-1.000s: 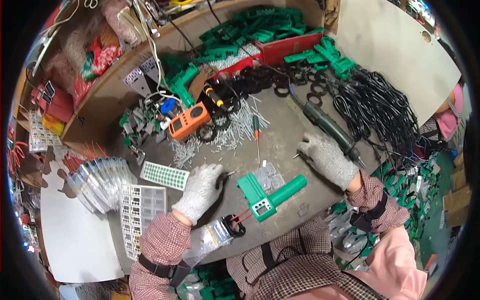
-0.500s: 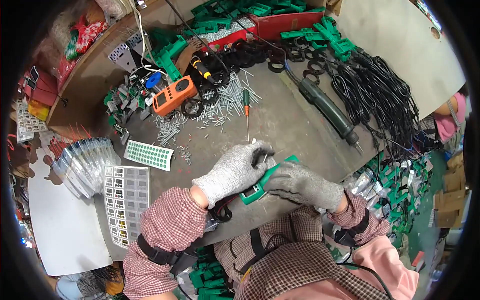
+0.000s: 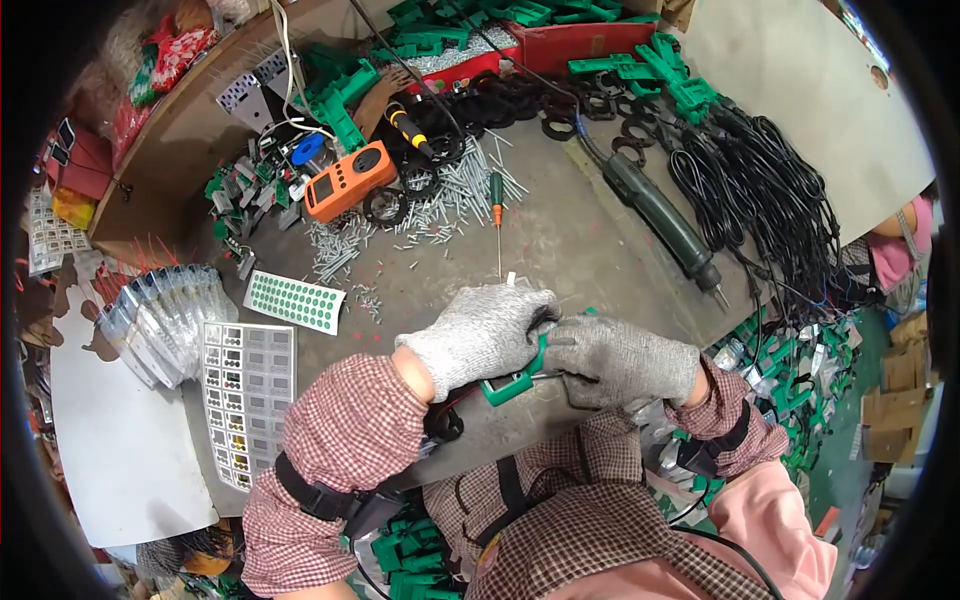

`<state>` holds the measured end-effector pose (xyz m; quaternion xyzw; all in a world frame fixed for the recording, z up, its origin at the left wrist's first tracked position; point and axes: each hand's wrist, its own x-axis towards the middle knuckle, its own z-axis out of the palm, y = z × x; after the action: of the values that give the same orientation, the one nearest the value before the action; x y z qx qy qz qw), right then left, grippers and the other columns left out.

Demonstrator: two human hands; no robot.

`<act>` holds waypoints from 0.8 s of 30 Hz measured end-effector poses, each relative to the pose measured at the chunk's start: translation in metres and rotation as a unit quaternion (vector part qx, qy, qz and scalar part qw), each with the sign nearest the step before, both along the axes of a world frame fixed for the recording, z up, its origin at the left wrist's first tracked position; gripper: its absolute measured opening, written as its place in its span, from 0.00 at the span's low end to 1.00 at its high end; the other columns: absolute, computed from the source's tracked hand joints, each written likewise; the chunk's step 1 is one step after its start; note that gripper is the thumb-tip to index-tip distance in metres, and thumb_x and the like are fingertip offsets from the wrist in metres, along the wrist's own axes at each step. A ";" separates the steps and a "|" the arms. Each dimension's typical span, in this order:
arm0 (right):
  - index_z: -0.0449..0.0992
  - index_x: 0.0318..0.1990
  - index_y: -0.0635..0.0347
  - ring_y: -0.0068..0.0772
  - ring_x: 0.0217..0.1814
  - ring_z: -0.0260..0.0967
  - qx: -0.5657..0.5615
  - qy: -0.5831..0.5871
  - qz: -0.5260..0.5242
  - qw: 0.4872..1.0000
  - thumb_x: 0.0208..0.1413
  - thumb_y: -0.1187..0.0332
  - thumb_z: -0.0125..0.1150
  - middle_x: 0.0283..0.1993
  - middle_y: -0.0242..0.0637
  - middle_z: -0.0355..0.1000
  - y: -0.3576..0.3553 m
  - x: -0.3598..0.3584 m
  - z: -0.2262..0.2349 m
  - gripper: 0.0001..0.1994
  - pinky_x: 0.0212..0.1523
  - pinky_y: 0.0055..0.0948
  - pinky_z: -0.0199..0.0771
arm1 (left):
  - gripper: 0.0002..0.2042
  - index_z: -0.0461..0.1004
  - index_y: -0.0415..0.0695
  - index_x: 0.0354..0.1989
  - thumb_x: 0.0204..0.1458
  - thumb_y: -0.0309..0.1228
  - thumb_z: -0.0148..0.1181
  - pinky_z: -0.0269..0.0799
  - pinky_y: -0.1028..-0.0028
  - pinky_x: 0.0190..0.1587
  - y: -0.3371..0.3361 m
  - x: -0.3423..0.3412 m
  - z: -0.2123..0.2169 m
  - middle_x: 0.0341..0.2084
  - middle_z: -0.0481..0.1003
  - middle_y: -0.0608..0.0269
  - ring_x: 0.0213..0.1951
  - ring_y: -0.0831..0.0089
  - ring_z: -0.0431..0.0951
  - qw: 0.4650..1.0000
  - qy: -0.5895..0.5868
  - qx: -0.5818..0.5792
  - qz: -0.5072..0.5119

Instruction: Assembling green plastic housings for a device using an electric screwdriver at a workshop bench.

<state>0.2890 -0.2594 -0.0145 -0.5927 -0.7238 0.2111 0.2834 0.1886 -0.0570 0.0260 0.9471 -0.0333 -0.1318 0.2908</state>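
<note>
Both my gloved hands meet over a green plastic housing near the front of the table. My left hand, in a light grey knit glove, closes around its left side, with thumb and fingers bent inward. From the right, my right hand, in a darker grey glove, grips the housing with curled fingers. Much of the housing is hidden by the gloves; its lower end shows a dark opening. Just beyond my left hand lies a small screwdriver with a green and orange handle.
An orange meter stands by scattered screws. To the right lie a dark green electric screwdriver and bundled black cables. Sticker sheets and bagged parts are on the left. Red bins line the back.
My hands have drawn closer together over the housing, and my left fingers now reach further across it, covering more. The view has shifted slightly.
</note>
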 end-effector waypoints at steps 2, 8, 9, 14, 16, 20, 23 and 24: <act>0.75 0.54 0.58 0.52 0.57 0.69 0.003 0.002 -0.008 1.000 0.47 0.72 0.62 0.52 0.46 0.70 0.001 0.000 -0.001 0.22 0.58 0.46 0.73 | 0.16 0.76 0.47 0.52 0.55 0.34 0.59 0.76 0.57 0.49 0.002 0.000 0.009 0.43 0.79 0.47 0.45 0.50 0.81 0.998 0.009 0.030 -0.061; 0.74 0.55 0.56 0.51 0.54 0.72 0.031 -0.062 0.019 0.997 0.53 0.74 0.59 0.52 0.45 0.71 -0.005 0.005 0.008 0.20 0.55 0.44 0.76 | 0.20 0.79 0.48 0.52 0.49 0.34 0.71 0.63 0.53 0.64 0.026 -0.018 0.021 0.54 0.73 0.56 0.62 0.48 0.68 0.985 0.037 0.066 -0.152; 0.74 0.55 0.56 0.51 0.54 0.72 0.031 -0.061 0.020 0.997 0.53 0.74 0.59 0.52 0.45 0.71 -0.004 0.005 0.009 0.20 0.55 0.44 0.76 | 0.22 0.78 0.47 0.54 0.48 0.36 0.72 0.64 0.54 0.65 0.025 -0.021 0.019 0.54 0.72 0.54 0.61 0.48 0.68 0.987 0.009 0.093 -0.128; 0.73 0.56 0.53 0.47 0.48 0.75 0.010 -0.043 -0.111 0.993 0.56 0.74 0.57 0.48 0.42 0.72 -0.002 -0.014 0.011 0.18 0.47 0.42 0.78 | 0.31 0.74 0.47 0.61 0.45 0.40 0.75 0.67 0.55 0.65 0.020 -0.025 0.025 0.58 0.69 0.50 0.61 0.46 0.68 0.995 0.048 0.087 0.012; 0.73 0.55 0.53 0.46 0.47 0.75 -0.023 -0.089 -0.090 0.992 0.56 0.73 0.59 0.46 0.42 0.71 -0.001 -0.020 0.006 0.18 0.44 0.42 0.77 | 0.35 0.72 0.47 0.63 0.44 0.41 0.76 0.69 0.54 0.63 0.019 -0.028 0.028 0.59 0.67 0.49 0.61 0.46 0.68 0.995 0.063 0.078 0.021; 0.73 0.54 0.55 0.48 0.46 0.74 0.042 -0.095 -0.010 0.995 0.57 0.70 0.60 0.46 0.42 0.71 0.006 -0.011 0.014 0.17 0.47 0.43 0.75 | 0.35 0.72 0.47 0.64 0.45 0.41 0.75 0.69 0.54 0.64 0.028 -0.034 0.017 0.59 0.67 0.49 0.62 0.47 0.68 0.997 0.046 0.059 0.034; 0.72 0.54 0.59 0.49 0.47 0.74 0.017 -0.152 -0.089 0.984 0.56 0.68 0.60 0.48 0.43 0.71 0.001 -0.012 0.013 0.17 0.50 0.45 0.74 | 0.34 0.72 0.46 0.63 0.46 0.43 0.74 0.68 0.56 0.66 0.026 -0.038 0.016 0.61 0.66 0.50 0.64 0.49 0.67 0.997 0.054 0.040 0.040; 0.72 0.54 0.59 0.49 0.47 0.74 0.016 -0.154 -0.089 0.984 0.56 0.68 0.60 0.48 0.43 0.71 0.001 -0.012 0.009 0.17 0.50 0.45 0.74 | 0.34 0.72 0.46 0.63 0.46 0.43 0.74 0.68 0.56 0.66 0.027 -0.038 0.016 0.61 0.66 0.50 0.64 0.49 0.67 0.997 0.052 0.039 0.040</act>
<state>0.2771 -0.2584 -0.0053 -0.6758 -0.7061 0.0797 0.1956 0.1504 -0.0303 0.0419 0.9502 0.0246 -0.1701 0.2601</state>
